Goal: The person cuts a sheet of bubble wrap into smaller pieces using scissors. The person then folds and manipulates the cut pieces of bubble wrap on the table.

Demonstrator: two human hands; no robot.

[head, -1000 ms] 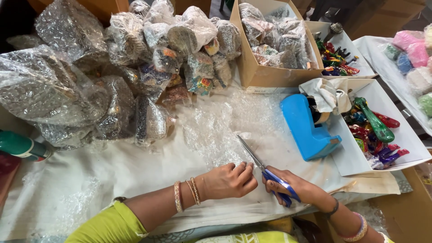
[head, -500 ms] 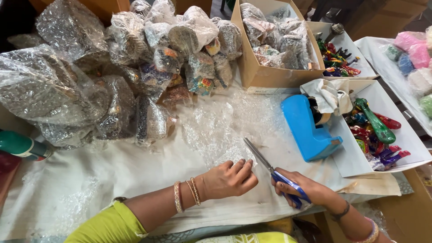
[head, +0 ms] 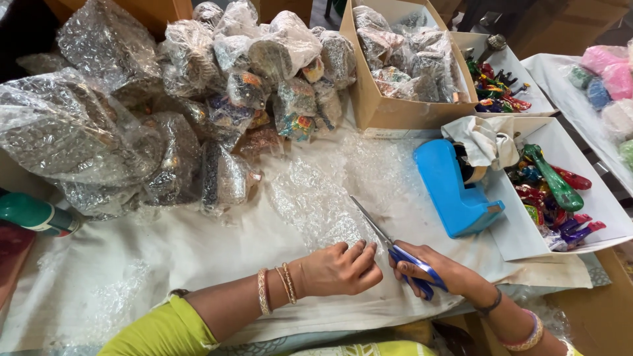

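Two hands work one sheet of bubble wrap [head: 323, 198], which lies flat on the counter [head: 132, 264] just left of the blue tape dispenser [head: 455, 188]. I judge the sheet light, soft and slippery, prone to creeping under a blade, so it is best pinned close beside the cut line. The left hand [head: 339, 269] rests palm down on it, fingers [head: 359, 254] curled loosely and holding nothing. The right hand [head: 438, 273], nearer the dispenser, has its fingers closed through the blue handles of the scissors [head: 389, 240], blades angled away from me and nearly together. Wrapped bundles [head: 217, 99] are heaped beyond the sheet, left of the dispenser.
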